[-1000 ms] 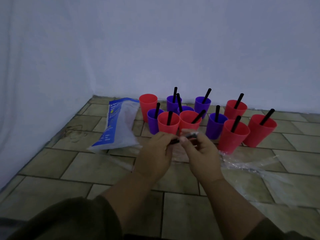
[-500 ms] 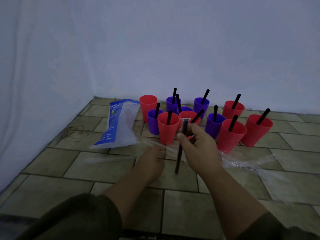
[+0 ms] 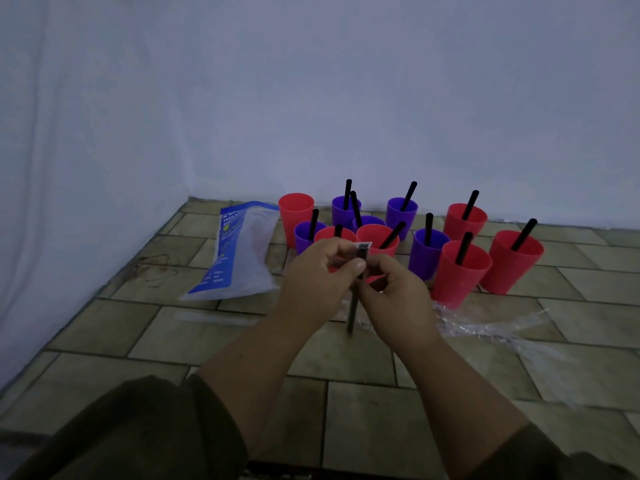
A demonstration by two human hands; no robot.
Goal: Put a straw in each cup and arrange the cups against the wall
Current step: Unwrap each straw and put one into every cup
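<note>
Several red and purple cups stand bunched on the tiled floor near the back wall, most with a black straw leaning in them. The far-left red cup (image 3: 296,211) shows no straw. I hold a wrapped black straw (image 3: 354,306) upright in front of the cups. My right hand (image 3: 394,292) grips its middle. My left hand (image 3: 317,275) pinches the clear wrapper at the straw's top end. A red cup (image 3: 459,271) and another red cup (image 3: 512,259) stand at the right of the bunch.
A blue and white plastic bag (image 3: 239,251) lies on the floor left of the cups. Crumpled clear wrapping (image 3: 485,323) lies right of my hands. White cloth walls (image 3: 86,168) meet in a corner at the left.
My left hand has come up from the floor to the top of the straw, which my right hand keeps upright.
</note>
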